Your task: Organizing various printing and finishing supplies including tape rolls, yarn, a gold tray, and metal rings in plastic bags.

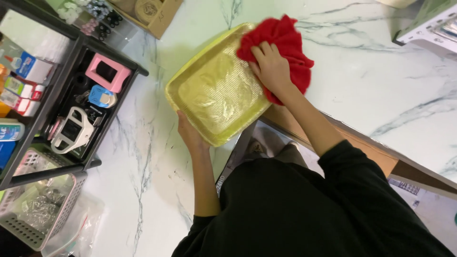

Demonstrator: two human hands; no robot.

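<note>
White marble-look bench [371, 85], grey veins, seen from above. Yellow-gold square tray [216, 88] with embossed leaf pattern lies mid-bench, turned diagonally. Right hand [270, 66]: grip clenched on a red cloth [281, 40], fingers curled into the fabric, cloth pressed onto the tray's far-right corner and spilling over the rim onto the bench. Left hand [189, 133]: grip grasping the tray's near rim, thumb side against the edge; how far the fingers wrap under, can't tell. So the tray sits between the two hands, cloth on top at the far side.

Left of the tray: black shelf rack [102, 138] holding a pink rectangular frame-shaped item [108, 72], a blue-and-white round gadget [102, 96] and a white handled tool [72, 131]. Further left, small boxes with blue, red and green labels [21, 71]. Near-left, a white perforated basket [40, 209]. Far-left, a brown cardboard box [152, 12]. Far-right corner, a white-and-green carton [431, 24].
</note>
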